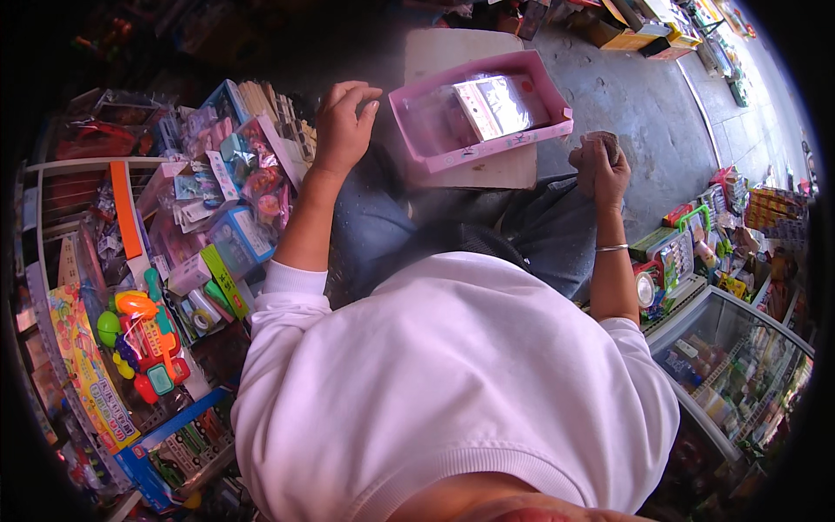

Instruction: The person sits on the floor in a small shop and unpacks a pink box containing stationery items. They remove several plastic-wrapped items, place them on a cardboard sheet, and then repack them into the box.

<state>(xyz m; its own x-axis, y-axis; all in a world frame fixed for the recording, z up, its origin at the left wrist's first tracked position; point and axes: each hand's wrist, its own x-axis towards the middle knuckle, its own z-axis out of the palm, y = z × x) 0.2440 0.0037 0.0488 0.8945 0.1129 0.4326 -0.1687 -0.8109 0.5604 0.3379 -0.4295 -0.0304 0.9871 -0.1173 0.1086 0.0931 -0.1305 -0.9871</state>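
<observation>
My left hand [347, 124] is raised just left of a pink cardboard box [427, 160], apart from it, with nothing in its loosely bent fingers. My right hand [612, 186] grips a crumpled brownish cloth [589, 171] to the right of the box, above my right knee. The open-topped box rests at a slant on a pale, worn stool or small table [486, 177]. Inside it lie glossy plastic-wrapped packs [502, 104], bright with glare. Their exact kind is hard to tell.
On my left, shelving holds packaged toys, including a colourful toy set [150, 346] and a blue-edged box [241, 231]. A glass-topped display case or freezer [730, 365] stands to my right, near small goods [691, 241]. Cartons [642, 32] sit on the concrete floor [600, 85] farther off.
</observation>
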